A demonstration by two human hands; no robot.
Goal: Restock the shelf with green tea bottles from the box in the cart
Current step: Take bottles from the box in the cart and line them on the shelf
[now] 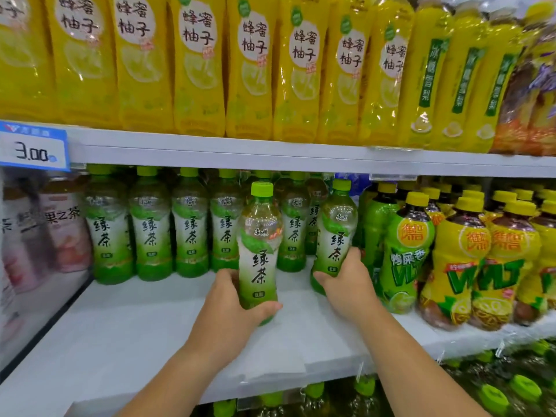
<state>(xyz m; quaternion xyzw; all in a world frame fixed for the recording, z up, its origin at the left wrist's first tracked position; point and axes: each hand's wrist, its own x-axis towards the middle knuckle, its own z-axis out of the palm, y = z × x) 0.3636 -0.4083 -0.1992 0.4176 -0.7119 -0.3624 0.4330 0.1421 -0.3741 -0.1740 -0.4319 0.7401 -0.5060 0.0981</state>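
Green tea bottles stand in a row at the back of the white shelf, all with green caps and with their labels facing outward. Two more of them are in the person's hands, in front of this row.

The left hand grips the nearer bottle low on its body. The thumb lies across the front near the base and the fingers curl around the left side. This bottle is upright and is closer to the front edge of the shelf than all the others. I cannot tell if its base touches the shelf or is just above it.

The right hand holds the second bottle by its lower part, with the fingers wrapped around it from the right. It is tilted, the cap leaning to the right. It is at the right end of the green tea row, just beside the yellow-capped bottles that fill the right part of the shelf.

At the left end of the shelf stand pink bottles, blurred. On the upper shelf there is a tight row of tall yellow bottles, and a blue price tag reading 3.00 hangs at its left edge. Below the white shelf, green caps of other bottles are visible.
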